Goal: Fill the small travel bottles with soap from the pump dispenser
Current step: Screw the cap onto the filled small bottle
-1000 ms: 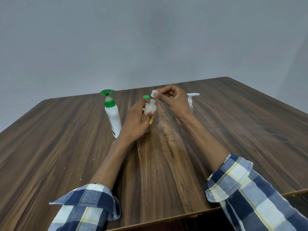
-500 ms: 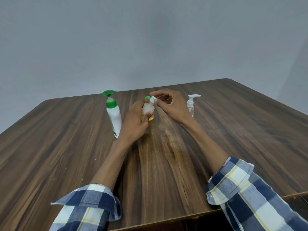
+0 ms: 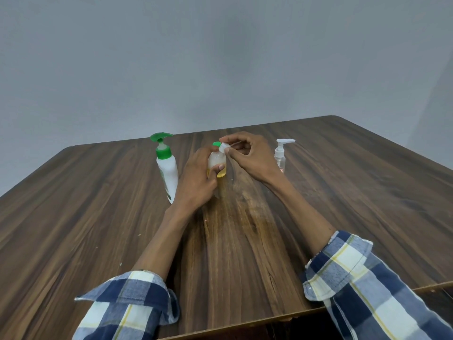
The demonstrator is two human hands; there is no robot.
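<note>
Now both hands grip travel bottle (image 3: 216, 161) (white cap (image 3: 223, 147) pinched).

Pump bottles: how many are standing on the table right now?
2. A white pump bottle with a green head stands left of the hands; a small clear pump bottle stands right of them. Hands may hide others.

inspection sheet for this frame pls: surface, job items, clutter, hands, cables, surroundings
Surface: dark wood-grain table, small pale specks.
Job's things: white pump dispenser with green head upright; small translucent travel bottle with yellow liquid; its white cap at the neck; clear small bottle with white pump upright.
Clutter: green-capped item behind, mostly hidden.
Hands: left hand grips travel bottle; right hand pinches cap.
Cables: nothing seen.
Surroundings: plain grey wall.
</note>
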